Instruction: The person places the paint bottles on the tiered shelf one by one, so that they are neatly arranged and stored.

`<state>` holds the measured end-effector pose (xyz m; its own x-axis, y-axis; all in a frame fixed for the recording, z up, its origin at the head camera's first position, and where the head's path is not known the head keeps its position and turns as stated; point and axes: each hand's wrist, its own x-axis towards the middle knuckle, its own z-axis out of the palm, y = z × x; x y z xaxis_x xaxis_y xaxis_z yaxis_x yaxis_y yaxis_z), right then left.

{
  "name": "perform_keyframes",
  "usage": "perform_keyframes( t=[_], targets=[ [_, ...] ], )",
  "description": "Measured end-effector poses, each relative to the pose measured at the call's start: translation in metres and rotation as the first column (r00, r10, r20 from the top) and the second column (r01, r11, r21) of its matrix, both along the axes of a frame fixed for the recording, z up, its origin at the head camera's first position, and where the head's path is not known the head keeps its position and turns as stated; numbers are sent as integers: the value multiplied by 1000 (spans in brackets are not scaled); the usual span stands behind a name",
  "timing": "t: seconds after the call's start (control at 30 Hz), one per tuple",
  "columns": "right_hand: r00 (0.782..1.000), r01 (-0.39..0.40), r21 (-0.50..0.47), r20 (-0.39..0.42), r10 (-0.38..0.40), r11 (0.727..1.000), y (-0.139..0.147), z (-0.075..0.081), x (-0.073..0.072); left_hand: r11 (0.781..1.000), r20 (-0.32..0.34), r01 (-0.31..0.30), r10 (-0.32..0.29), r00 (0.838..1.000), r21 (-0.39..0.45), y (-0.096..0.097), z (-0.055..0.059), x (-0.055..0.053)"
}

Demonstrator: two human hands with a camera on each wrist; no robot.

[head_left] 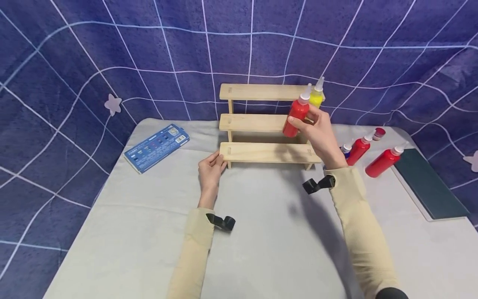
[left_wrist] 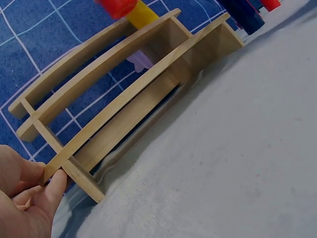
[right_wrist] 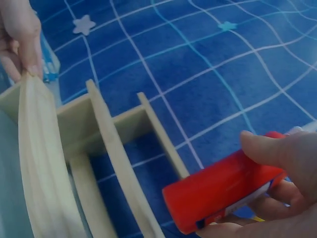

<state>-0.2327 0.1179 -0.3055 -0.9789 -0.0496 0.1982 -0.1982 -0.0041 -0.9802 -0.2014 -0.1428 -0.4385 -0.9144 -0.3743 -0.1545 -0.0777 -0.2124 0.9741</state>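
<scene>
A three-tiered wooden rack (head_left: 269,153) stands at the back of the table. My left hand (head_left: 210,171) pinches the left end of its lowest shelf between thumb and fingers, as the left wrist view also shows. In my right hand (head_left: 323,135) is a red squeeze bottle (head_left: 296,117) with a white pointed nozzle, held tilted in front of the upper tiers at the right. The right wrist view shows thumb and fingers around the red bottle (right_wrist: 223,186). Behind it, a yellow bottle (head_left: 316,99) is at the top shelf's right end, partly hidden.
Right of the rack are a blue bottle (head_left: 346,151), partly behind my forearm, two red bottles (head_left: 358,150) and a red round lid-like piece (head_left: 379,133). A dark green flat board or book (head_left: 429,187) lies farther right. On the left lies a blue printed box (head_left: 157,147).
</scene>
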Motion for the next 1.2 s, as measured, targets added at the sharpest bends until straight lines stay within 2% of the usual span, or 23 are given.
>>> perform_keyframes(
  t=[0.23,0.5,0.9,1.2],
  targets=[
    [999,40,55,3,-40,998,-20,-4,-23,1000,-2,4,-4,1000,1,0,1,1],
    [998,57,125,9,-59,991,-33,-8,-41,1000,-13,-10,10,1000,0,0,0,2],
    [995,89,177,16,-94,980,-35,-14,-51,1000,-23,-25,25,999,-11,3,-3,1],
    [998,27,249,55,-42,968,-35,-13,-54,1000,-33,-29,28,999,-9,2,-4,0]
  ],
)
